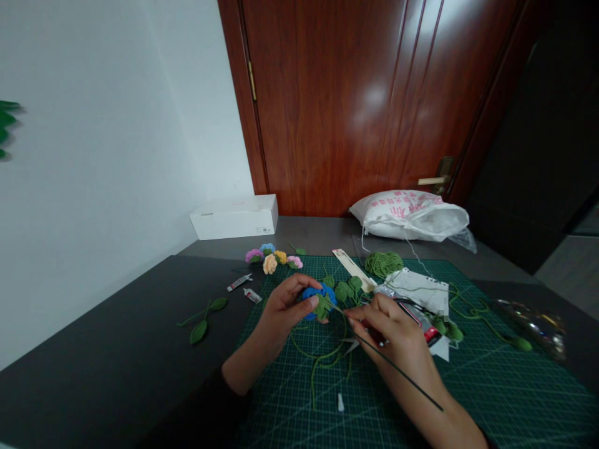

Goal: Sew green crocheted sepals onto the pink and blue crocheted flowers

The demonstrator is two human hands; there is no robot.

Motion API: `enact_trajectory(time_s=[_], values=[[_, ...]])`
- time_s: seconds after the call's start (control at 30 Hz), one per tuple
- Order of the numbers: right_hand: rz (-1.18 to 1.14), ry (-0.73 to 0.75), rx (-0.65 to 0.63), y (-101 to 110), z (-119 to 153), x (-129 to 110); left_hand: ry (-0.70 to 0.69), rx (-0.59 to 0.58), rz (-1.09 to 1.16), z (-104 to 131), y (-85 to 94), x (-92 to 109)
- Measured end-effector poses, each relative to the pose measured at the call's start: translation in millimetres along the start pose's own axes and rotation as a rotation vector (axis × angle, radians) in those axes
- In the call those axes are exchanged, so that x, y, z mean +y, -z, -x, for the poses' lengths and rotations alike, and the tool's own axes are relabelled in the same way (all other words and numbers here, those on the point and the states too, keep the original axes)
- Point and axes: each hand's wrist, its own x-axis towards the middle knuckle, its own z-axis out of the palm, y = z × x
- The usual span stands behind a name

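A blue crocheted flower [309,292] with a green base [322,307] is pinched in my left hand [284,310], its green side turned toward me. My right hand [397,340] is closed on a thin dark green stem [407,376], which runs back under the palm toward the wrist. The stem's front end meets the flower's green base; the exact contact is too small to make out. Loose green yarn [314,374] hangs and curls below the flower onto the cutting mat [290,411]. Scissors [352,344] lie partly hidden beside my right hand.
Small crocheted flowers [270,264] and two glue tubes [239,282] lie left. Leaves [199,332] rest on the dark table. Behind are a yarn bundle [384,264], white box [234,217] and white bag [412,215]. A white cap [340,403] lies in front.
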Motion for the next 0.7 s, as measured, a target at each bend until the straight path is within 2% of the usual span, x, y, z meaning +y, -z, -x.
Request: enact_trajectory(time_s=[0.27,0.43,0.7], values=[[0.063,-0.012,-0.022,1.7,0.9,-4.9,0.004,-0.007,-0.028,1.3,1.5,-1.2],[0.115,0.025,-0.041,2.1,0.1,-5.8,-0.03,-0.025,-0.158,2.2,1.9,-2.2],[-0.046,-0.031,-0.03,-0.2,-3.6,3.0,-0.07,-0.045,-0.252,2.6,1.1,-0.9]])
